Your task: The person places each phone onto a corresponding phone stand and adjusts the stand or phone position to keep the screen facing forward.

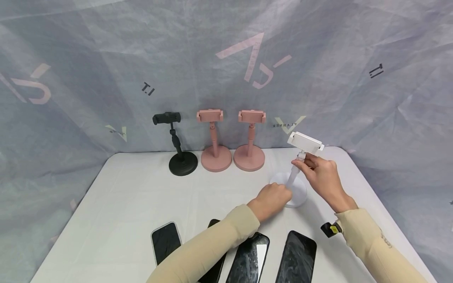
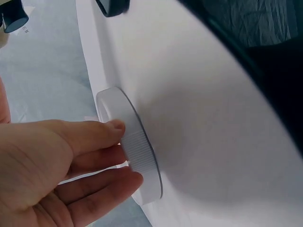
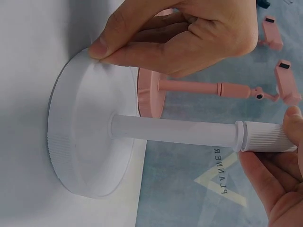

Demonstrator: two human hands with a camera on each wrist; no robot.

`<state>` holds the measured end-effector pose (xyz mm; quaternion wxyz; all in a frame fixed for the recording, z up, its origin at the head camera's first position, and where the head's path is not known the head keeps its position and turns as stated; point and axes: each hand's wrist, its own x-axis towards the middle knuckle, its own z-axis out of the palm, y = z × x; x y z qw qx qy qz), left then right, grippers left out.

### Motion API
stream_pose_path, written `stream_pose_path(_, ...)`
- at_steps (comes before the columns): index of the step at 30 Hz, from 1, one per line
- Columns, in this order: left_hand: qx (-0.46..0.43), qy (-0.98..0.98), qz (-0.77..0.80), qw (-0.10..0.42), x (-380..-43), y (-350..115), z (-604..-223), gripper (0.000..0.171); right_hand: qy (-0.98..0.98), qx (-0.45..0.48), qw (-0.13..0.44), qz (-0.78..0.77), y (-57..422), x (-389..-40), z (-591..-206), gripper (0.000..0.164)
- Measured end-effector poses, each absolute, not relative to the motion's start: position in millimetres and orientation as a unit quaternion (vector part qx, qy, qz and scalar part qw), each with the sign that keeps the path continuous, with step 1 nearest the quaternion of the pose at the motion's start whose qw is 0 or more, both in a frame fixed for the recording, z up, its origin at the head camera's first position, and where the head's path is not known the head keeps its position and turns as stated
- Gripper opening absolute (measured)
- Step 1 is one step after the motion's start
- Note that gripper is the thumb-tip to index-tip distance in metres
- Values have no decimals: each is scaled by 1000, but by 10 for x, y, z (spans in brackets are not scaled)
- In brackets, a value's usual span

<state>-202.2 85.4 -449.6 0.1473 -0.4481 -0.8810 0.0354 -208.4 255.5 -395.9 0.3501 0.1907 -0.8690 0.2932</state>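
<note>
A white phone stand (image 1: 298, 193) stands at the right of the table, its round base on the cloth and its clamp head (image 1: 305, 142) tilted at the top. My left hand (image 1: 270, 199) pinches the rim of the base between thumb and fingers; the ribbed edge of the base (image 2: 142, 158) shows under the fingertips in the left wrist view. Higher up, my right hand (image 1: 323, 179) holds the stem just below the clamp head. In the right wrist view its thumb and fingers grip the ribbed collar (image 3: 267, 137) above the smooth white stem (image 3: 177, 130).
Behind stand a black phone stand (image 1: 183, 164) and two pink ones, a left one (image 1: 216, 159) and a right one (image 1: 249, 158). Several phones lie along the front, among them a white-edged phone (image 1: 165, 240) and a dark phone (image 1: 296, 257). My left sleeve (image 1: 209, 245) covers part of them.
</note>
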Motion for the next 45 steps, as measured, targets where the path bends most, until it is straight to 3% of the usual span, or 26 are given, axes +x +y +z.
stream_pose_path(21,-459,-868,50,180,-1879,809,-4501,16,-867,200,356,286,2537,-1963,-3989,23)
stream_pose_path(45,-469,-865,47,172,-1784,798,-4509,18,-872,182,345,295,2498,-1824,-3989,27)
